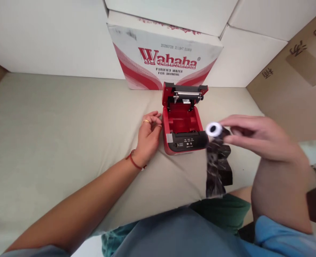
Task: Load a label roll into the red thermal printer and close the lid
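Observation:
A small red and black label printer stands on the cloth with its lid raised and its red inner bay exposed. My left hand rests at the printer's left side, fingers loosely bent and slightly apart, holding nothing. Right of the printer, my right hand pinches a roll of black ribbon between thumb and fingers, its white core end facing me. From the roll a shiny, creased black strip hangs down. Beside it lie dark folds, and I cannot tell whether they belong to the same strip.
Behind the printer stands a white and red Wahaha water carton against large white boxes. A brown cardboard box rises on the right. Pale green cloth covers the surface, and its front edge runs close to my body.

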`<state>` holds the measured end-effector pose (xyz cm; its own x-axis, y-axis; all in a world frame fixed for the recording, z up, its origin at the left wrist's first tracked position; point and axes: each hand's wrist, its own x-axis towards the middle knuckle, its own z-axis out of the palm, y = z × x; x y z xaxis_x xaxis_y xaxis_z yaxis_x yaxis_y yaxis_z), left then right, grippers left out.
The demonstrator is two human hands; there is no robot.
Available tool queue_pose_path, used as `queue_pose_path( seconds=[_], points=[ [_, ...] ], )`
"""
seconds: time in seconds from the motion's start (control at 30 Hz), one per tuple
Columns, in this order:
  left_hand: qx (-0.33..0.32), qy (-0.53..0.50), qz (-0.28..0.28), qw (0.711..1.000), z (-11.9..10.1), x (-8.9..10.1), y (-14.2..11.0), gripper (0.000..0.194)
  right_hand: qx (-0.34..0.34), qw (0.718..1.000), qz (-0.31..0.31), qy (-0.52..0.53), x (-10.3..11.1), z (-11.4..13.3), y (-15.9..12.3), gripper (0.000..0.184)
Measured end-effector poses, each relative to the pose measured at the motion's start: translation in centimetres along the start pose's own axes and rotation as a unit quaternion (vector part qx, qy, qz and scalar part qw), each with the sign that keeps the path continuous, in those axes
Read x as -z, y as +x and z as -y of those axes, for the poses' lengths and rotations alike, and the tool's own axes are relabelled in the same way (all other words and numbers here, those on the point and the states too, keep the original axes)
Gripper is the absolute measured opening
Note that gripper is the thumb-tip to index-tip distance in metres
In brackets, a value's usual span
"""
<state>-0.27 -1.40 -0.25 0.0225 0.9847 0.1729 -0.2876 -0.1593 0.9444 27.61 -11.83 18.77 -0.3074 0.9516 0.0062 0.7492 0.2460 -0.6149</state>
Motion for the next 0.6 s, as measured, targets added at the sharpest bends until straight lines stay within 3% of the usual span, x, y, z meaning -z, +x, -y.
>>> queue_pose_path(
  seconds=[0.13,0.27,0.33,0.4,0.6],
  points=[
    [-0.196,0.133,-0.005,0.971,-2.3,0.3,-2.1,0.014,-0.049,0.988,-0.022,-0.146,-4.0,1.2,6.1,0.036],
    [-0.375,0.218,0.119,0.893,-3.6,0.3,-4.1,0.026,-0.102,0.953,0.027,-0.285,-6.4,2.4,9.7,0.038],
    [-0.411,0.239,0.187,0.860,-3.7,0.1,-4.6,0.028,-0.129,0.939,0.047,-0.315,-6.7,2.8,10.3,0.038],
    [-0.411,0.251,0.224,0.847,-3.5,-0.2,-4.9,0.033,-0.137,0.935,0.050,-0.324,-6.8,2.9,10.6,0.040],
    [-0.429,0.272,0.244,0.826,-3.3,-0.5,-5.1,0.051,-0.116,0.952,0.014,-0.282,-7.8,1.6,10.8,0.045]
  ],
)
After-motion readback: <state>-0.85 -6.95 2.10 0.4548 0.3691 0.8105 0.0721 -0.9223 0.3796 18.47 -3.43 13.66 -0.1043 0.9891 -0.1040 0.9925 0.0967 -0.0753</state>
